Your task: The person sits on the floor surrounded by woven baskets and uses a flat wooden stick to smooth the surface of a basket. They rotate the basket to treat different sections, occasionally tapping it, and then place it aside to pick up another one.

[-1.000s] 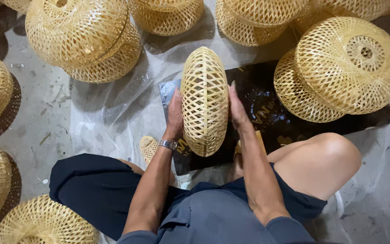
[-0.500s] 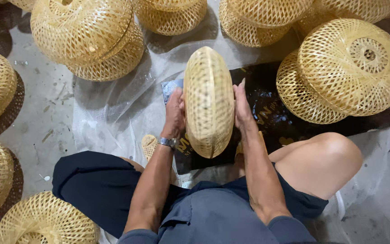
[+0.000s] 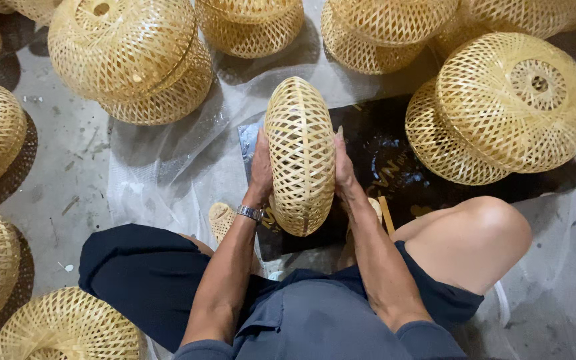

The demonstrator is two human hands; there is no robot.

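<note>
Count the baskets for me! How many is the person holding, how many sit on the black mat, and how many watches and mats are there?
Held basket, between left hand and right hand: 1
Baskets on the black mat: 2, upper basket and lower basket
Wristwatch: 1
Black mat: 1
Total: 5

A flat black rectangular sheet point(image 3: 395, 173) with faint gold printing lies on the floor directly beneath and behind the upright woven bamboo shade point(image 3: 299, 157), partly covered by clear plastic sheeting point(image 3: 168, 173) on its left.
</note>
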